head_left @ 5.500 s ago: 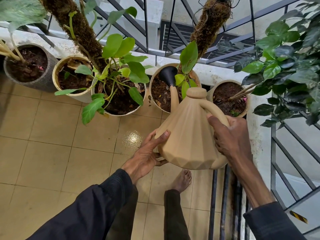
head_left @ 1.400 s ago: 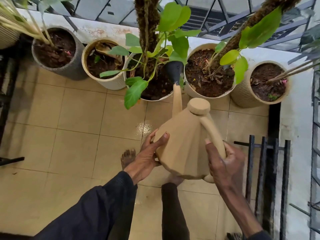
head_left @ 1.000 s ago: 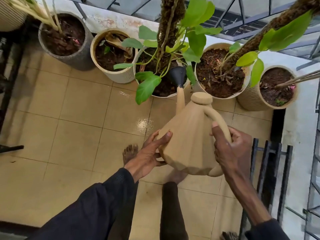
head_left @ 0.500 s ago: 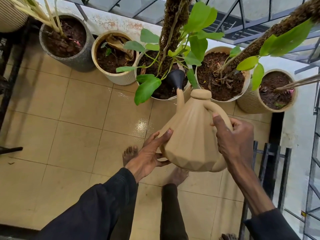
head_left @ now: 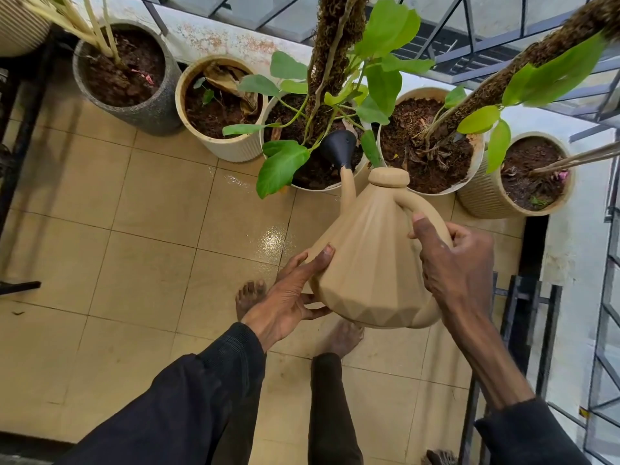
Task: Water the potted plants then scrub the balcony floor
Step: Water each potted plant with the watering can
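I hold a beige faceted watering can in both hands. My right hand grips its curved handle. My left hand supports the can's lower left side with spread fingers. The can is tipped forward, and its black spout head hangs over the soil of the white middle pot, which holds a leafy climber on a moss pole. Several more pots line the wall: a grey pot, a cream ribbed pot, another moss-pole pot and a ribbed pot at the right.
The tan tiled floor has a wet glossy patch in front of the pots. My bare feet stand below the can. A black metal rack stands at the right, and a metal railing runs behind the pots.
Since 5.5 s ago I have shifted left, bringing the spout from the right moss-pole pot to the middle pot. Over the last second the can has stayed tipped there, barely moving.
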{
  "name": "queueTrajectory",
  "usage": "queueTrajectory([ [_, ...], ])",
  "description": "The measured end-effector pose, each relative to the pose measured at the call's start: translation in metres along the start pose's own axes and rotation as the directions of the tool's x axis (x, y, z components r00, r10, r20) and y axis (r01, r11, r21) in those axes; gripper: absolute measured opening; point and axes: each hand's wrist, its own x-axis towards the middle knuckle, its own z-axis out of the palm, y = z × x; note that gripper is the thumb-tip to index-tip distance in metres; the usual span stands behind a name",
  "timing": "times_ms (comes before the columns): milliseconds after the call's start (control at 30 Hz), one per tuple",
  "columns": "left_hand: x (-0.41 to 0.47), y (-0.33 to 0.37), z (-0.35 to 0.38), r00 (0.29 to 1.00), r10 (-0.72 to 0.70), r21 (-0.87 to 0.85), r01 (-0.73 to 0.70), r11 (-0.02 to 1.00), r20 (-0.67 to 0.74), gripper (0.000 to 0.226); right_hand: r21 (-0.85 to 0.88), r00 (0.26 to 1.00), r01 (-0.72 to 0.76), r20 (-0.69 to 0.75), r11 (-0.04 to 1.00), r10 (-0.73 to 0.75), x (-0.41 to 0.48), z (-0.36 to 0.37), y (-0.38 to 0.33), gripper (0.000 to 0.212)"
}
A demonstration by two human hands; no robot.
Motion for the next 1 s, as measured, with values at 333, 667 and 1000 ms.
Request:
queueTrajectory([
  [333,-0.0027,0.0003,-0.0016,1.000,0.021,0.005,-0.021,1.000,-0.001,0.086,0.045,1.000,0.010,-0.003,0.999,-0.010,-0.0040,0.0029,-0.0019,0.035],
  [667,-0.0045,-0.0026,-0.0003,1.000,0.023,-0.001,-0.023,1.000,0.001,0.092,0.045,1.000,0.004,-0.007,0.999,-0.003,-0.0043,0.0008,-0.0010,0.033],
  [1000,-0.0058,-0.0014,-0.0014,1.000,0.023,0.000,-0.023,1.000,0.008,0.086,0.025,1.000,-0.002,-0.003,1.000,0.002,-0.0026,0.0005,-0.0030,0.034],
])
